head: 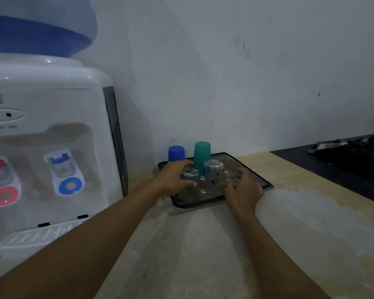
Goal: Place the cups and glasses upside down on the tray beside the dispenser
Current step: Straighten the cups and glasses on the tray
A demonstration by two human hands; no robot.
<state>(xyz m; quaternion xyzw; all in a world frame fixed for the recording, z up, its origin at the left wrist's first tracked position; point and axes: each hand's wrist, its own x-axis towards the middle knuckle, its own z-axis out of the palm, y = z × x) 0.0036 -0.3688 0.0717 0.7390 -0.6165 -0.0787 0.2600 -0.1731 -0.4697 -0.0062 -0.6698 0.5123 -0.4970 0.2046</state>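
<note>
Dispenser (50, 134) stands at nine o'clock, tray (266, 184) just beside it at its three o'clock, and the tray is crowded. Blue cup (176, 153) sits inverted at the tray's eleven o'clock corner, green cup (201, 156) inverted next to it at twelve, both looking settled.

The risk sits in the middle. Two glasses stand base-up, almost touching: small glass (190, 176) at the tray's nine o'clock, printed glass (214, 172) right at its three o'clock. Slide one sideways and glass clinks on glass, or the printed one bumps the green cup behind it and tips it. The counter (203, 244) looks patchy, maybe damp, so wet fingers slipping off smooth glass is my other worry.

Left hand (171, 179) is curled round the small glass, fingers wrapped on its near side, closed on it. Right hand (243, 188) hovers over the tray's four o'clock edge, fingers spread and loosely bent, close to the printed glass; whether it touches glass or mesh, I cannot tell.

Dark cloth (343, 145) lies at two o'clock, well apart.
</note>
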